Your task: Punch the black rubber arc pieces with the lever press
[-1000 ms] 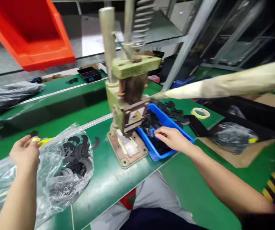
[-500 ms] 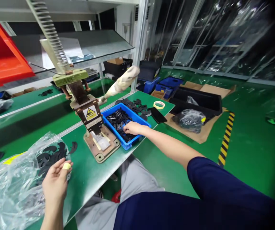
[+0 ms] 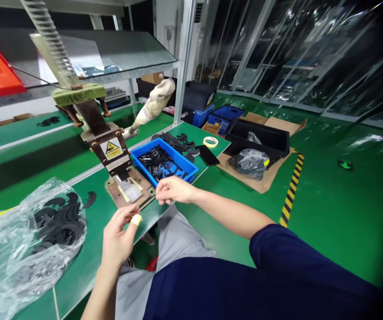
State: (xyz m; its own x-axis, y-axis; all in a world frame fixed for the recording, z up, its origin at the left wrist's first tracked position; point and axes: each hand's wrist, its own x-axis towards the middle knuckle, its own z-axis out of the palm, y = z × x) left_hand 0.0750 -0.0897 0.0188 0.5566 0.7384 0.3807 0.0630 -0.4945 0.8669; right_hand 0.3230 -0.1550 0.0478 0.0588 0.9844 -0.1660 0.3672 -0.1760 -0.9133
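My left hand (image 3: pixel 120 233) is over the table's front edge before the press, its fingers curled and yellow tape around the thumb tip. Whatever it may hold is hidden. Close by on the right, my right hand (image 3: pixel 174 190) has its fingertips pinched together between the press base and the blue tray; anything in the pinch is too small to make out. The hand press (image 3: pixel 113 149) has a metal plate (image 3: pixel 132 191) on its base. Small black strips (image 3: pixel 158 161) lie in the blue tray (image 3: pixel 191 171). Black curved pieces (image 3: pixel 65 222) rest at the clear plastic bag (image 3: pixel 8 253).
More curved pieces (image 3: pixel 178 143), a tape roll (image 3: pixel 210 142) and a black phone (image 3: pixel 209 155) lie beyond the tray. The press's wrapped lever (image 3: pixel 154 103) sticks out to the right. Black bins (image 3: pixel 261 135) and cardboard (image 3: pixel 263 184) are on the floor at right.
My right hand has come out of the blue tray toward the press's front. My left hand has moved right, away from the plastic bag, so the hands are now close together. The view has shifted.
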